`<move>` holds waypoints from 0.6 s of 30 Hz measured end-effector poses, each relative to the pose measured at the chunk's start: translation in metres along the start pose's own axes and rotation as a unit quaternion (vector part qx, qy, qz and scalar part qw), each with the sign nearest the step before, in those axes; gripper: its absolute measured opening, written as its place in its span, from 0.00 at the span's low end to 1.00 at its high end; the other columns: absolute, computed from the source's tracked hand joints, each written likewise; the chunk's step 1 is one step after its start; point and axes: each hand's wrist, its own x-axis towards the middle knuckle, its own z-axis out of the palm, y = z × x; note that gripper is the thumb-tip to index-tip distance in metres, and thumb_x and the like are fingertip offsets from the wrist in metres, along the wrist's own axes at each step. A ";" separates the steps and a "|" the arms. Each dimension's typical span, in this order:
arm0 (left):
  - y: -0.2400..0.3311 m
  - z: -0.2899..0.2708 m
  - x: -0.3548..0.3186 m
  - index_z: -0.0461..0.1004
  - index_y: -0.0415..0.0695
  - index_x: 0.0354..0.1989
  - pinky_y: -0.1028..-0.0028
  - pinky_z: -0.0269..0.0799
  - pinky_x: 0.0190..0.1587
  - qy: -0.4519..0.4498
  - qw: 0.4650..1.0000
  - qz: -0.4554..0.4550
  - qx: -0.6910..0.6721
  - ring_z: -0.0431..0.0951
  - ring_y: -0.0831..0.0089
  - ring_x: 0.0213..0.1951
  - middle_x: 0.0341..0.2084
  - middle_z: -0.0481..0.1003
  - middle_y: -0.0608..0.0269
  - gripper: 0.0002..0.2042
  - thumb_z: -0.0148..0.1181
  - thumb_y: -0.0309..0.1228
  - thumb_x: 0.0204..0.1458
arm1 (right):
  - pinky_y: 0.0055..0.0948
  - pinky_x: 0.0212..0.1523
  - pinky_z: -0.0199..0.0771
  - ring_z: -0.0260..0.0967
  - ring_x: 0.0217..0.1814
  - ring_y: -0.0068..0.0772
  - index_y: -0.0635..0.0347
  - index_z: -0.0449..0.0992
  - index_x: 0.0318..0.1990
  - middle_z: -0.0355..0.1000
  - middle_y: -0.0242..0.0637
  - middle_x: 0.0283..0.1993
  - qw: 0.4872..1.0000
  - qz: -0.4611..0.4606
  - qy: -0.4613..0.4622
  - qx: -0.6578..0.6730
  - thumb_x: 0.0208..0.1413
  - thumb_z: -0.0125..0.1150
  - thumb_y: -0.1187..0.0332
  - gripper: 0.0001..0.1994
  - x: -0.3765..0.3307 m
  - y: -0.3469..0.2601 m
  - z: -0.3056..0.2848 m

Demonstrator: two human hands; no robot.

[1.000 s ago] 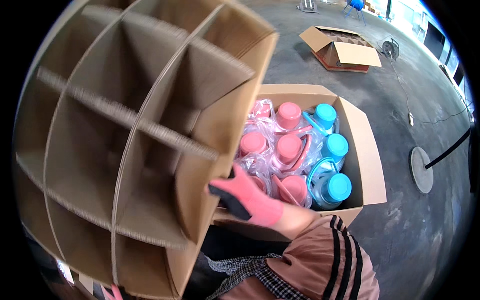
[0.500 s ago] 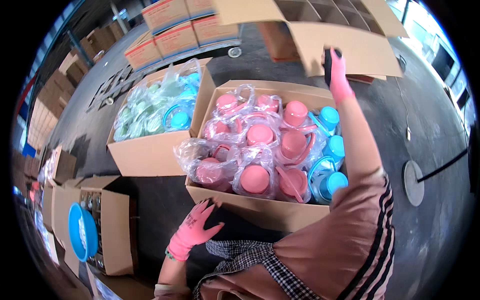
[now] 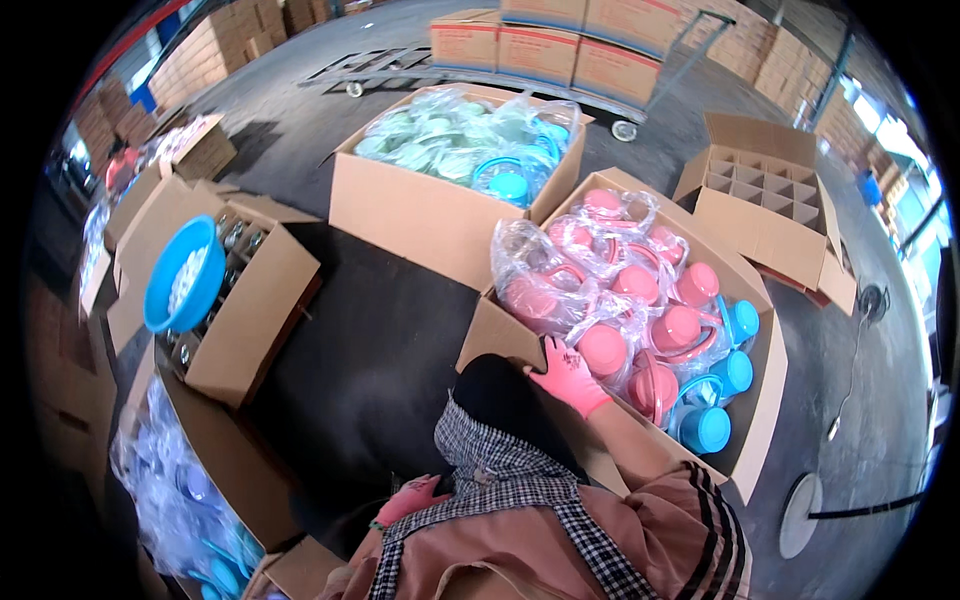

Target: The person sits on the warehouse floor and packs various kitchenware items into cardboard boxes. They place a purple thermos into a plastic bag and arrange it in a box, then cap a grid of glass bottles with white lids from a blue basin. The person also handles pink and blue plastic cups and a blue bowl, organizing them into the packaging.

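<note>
My right hand, in a pink glove with dark fingertips, rests at the near edge of an open carton, its fingers apart and nothing in them. Beside it, pink plastic cup-like containers with loop handles stand in the carton, several wrapped in clear bags. Blue containers of the same shape line the carton's right side. My left hand, gloved in pink too, is low by my checked apron. Its partly visible fingers look stretched out, holding nothing.
Another carton holds bagged pale green and blue containers. On the left, a blue basin with small white pieces sits on a carton of glass-like items. Bagged purple containers lie lower left. A divided carton and a loaded cart stand beyond.
The view has swung left. My right hand has come back from the divided carton's flap to the near edge of the pink containers' carton. My left hand has dropped towards my apron.
</note>
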 end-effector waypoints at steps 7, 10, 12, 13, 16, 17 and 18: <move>-0.002 0.018 -0.006 0.57 0.32 0.54 0.70 0.53 0.58 0.037 0.977 -0.133 -0.165 0.59 0.57 0.57 0.53 0.61 0.44 0.34 0.45 0.51 0.50 | 0.40 0.44 0.67 0.66 0.46 0.48 0.63 0.59 0.49 0.66 0.50 0.45 0.991 0.102 -0.064 -0.059 0.43 0.58 0.56 0.29 0.021 0.001 0.012; 0.005 0.018 -0.015 0.57 0.32 0.55 0.71 0.52 0.58 0.034 0.983 -0.108 -0.146 0.57 0.58 0.58 0.54 0.59 0.45 0.34 0.42 0.52 0.51 | 0.42 0.44 0.66 0.65 0.46 0.51 0.65 0.58 0.50 0.66 0.53 0.45 0.992 0.097 -0.067 -0.041 0.43 0.58 0.58 0.29 0.022 -0.001 0.018; 0.004 0.020 -0.020 0.59 0.33 0.53 0.69 0.54 0.57 0.045 0.990 -0.072 -0.111 0.59 0.56 0.56 0.52 0.62 0.44 0.32 0.42 0.52 0.50 | 0.41 0.46 0.65 0.65 0.47 0.52 0.67 0.58 0.52 0.66 0.55 0.45 0.993 0.095 -0.076 0.007 0.41 0.60 0.56 0.32 0.022 -0.005 0.009; 0.015 0.007 -0.023 0.61 0.34 0.52 0.68 0.56 0.56 0.046 0.993 -0.057 -0.094 0.61 0.56 0.54 0.50 0.63 0.44 0.31 0.43 0.51 0.49 | 0.40 0.45 0.66 0.66 0.46 0.52 0.67 0.61 0.49 0.67 0.55 0.44 0.994 0.074 -0.056 0.050 0.41 0.59 0.56 0.30 0.022 0.003 0.008; 0.010 0.010 -0.005 0.67 0.34 0.46 0.65 0.61 0.52 0.071 0.995 -0.042 -0.053 0.67 0.53 0.48 0.43 0.68 0.44 0.27 0.44 0.48 0.48 | 0.38 0.43 0.67 0.66 0.46 0.52 0.70 0.67 0.44 0.69 0.57 0.41 0.984 0.084 -0.136 0.077 0.39 0.59 0.52 0.30 0.045 0.019 0.004; 0.010 0.009 0.006 0.70 0.34 0.41 0.64 0.62 0.51 0.089 0.993 -0.056 -0.055 0.68 0.53 0.47 0.43 0.69 0.45 0.26 0.44 0.48 0.48 | 0.38 0.44 0.67 0.66 0.46 0.51 0.71 0.68 0.42 0.69 0.57 0.40 0.982 0.105 -0.159 0.022 0.38 0.60 0.52 0.30 0.054 0.014 0.006; 0.005 0.013 0.016 0.70 0.34 0.41 0.65 0.63 0.50 0.082 0.990 -0.081 -0.076 0.68 0.54 0.47 0.43 0.69 0.46 0.25 0.44 0.47 0.48 | 0.37 0.44 0.67 0.66 0.47 0.51 0.73 0.69 0.41 0.69 0.58 0.40 0.976 0.123 -0.175 -0.034 0.37 0.61 0.52 0.30 0.063 0.011 0.006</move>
